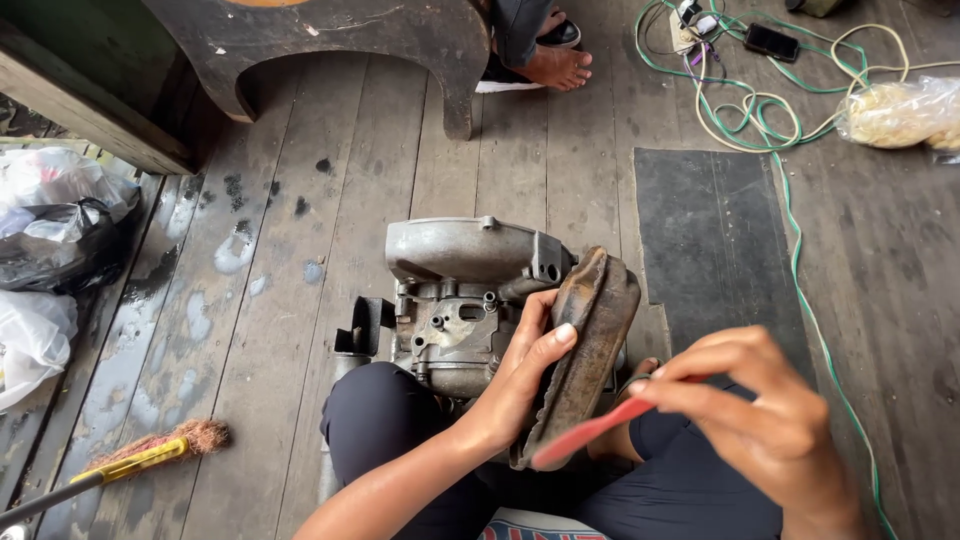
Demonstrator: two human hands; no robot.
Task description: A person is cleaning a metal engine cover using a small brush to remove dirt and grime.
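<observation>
Seen from above on a weathered plank floor: left hand closed around a rusty brown metal cover, thumb pressed across its upper face and fingers wrapped behind the near edge, holding it tilted on end just in front of a grey engine block. Touching or nearly touching the block's right side, with the lower end of the cover down by the knees. Right hand pinched shut on a flat red tool, blurred, its far tip laid against the lower edge of the cover. Below both hands, dark trousers over bent knees, the engine block standing on the floor between them.

At the left edge, black and white plastic bags heaped beside wet patches on the boards. At lower left, a broom with a yellow collar and reddish bristles, lying flat and well apart from the engine. To the right of the block, a dark rubber mat spread over the planks. Beyond the mat, green and cream cables looped loosely, a black phone among them, and a clear bag of pale contents at the far right. At the top, a dark wooden stool, with another person's sandalled foot just beside its leg.
</observation>
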